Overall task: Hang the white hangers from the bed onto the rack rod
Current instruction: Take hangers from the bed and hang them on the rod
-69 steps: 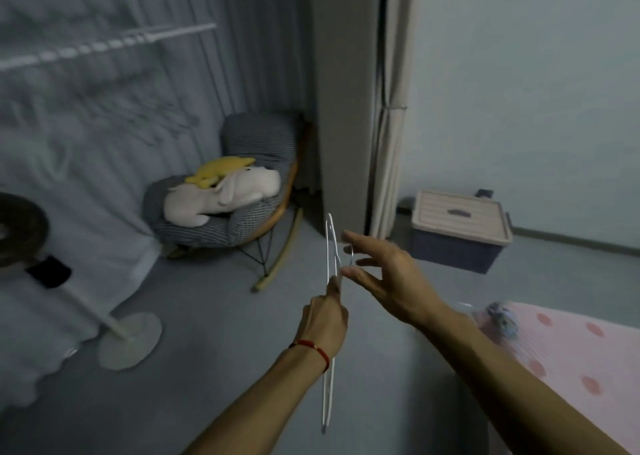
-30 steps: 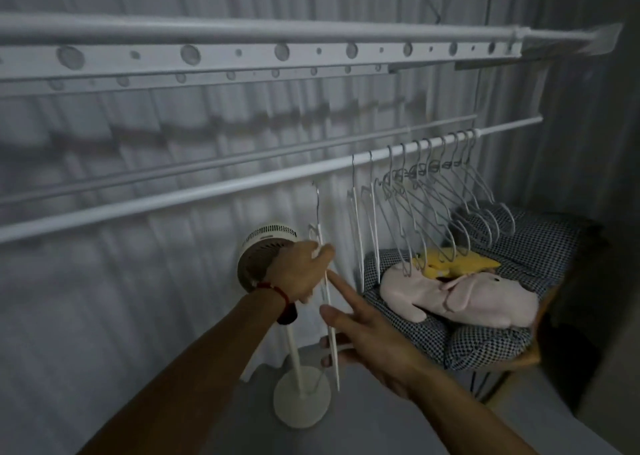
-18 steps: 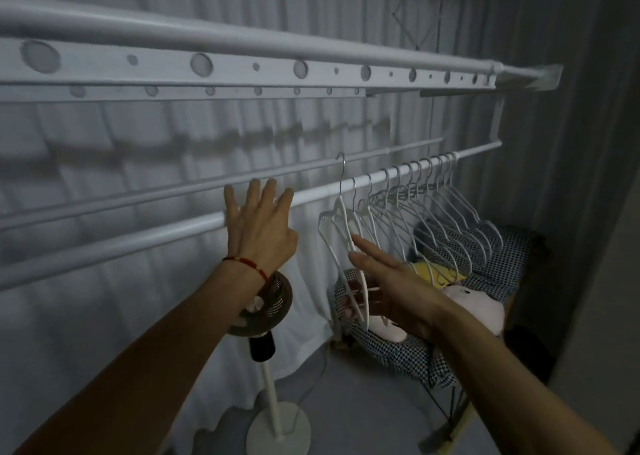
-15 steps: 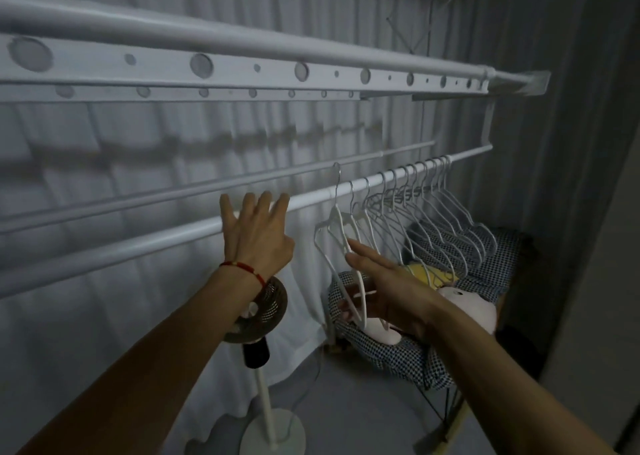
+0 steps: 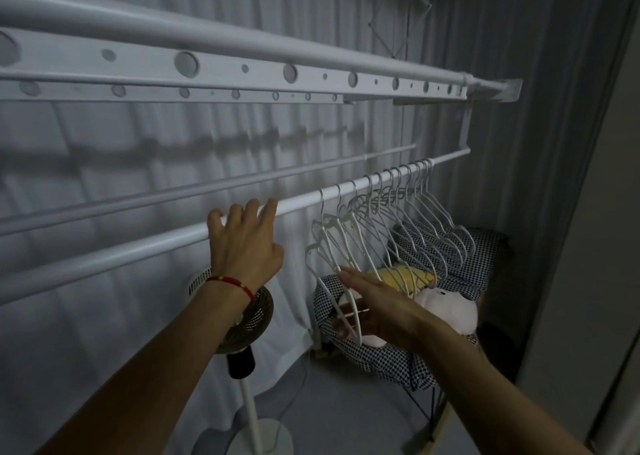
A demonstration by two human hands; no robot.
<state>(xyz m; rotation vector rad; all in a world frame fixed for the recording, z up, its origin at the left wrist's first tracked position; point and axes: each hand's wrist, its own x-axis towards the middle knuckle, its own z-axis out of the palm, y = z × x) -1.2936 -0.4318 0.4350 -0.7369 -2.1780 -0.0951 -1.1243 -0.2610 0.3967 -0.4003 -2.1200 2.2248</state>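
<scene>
Where dim light blurs detail, left hand [image 5: 244, 247] fingers curled over rod [image 5: 138, 250], right hand [image 5: 377, 307] fingers straight against nearest hanger [image 5: 327, 247], its lower bar partly hidden.

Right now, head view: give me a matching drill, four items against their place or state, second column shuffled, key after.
Column 1:
1. left hand
2. right hand
3. white hangers
4. yellow plush

Column 2:
A. lying on the checkered chair
B. hooked in a row on the rack rod
C. fingers draped over the rack rod
D. fingers extended against the nearest hanger

Pairs: 1-C, 2-D, 3-B, 4-A
</scene>
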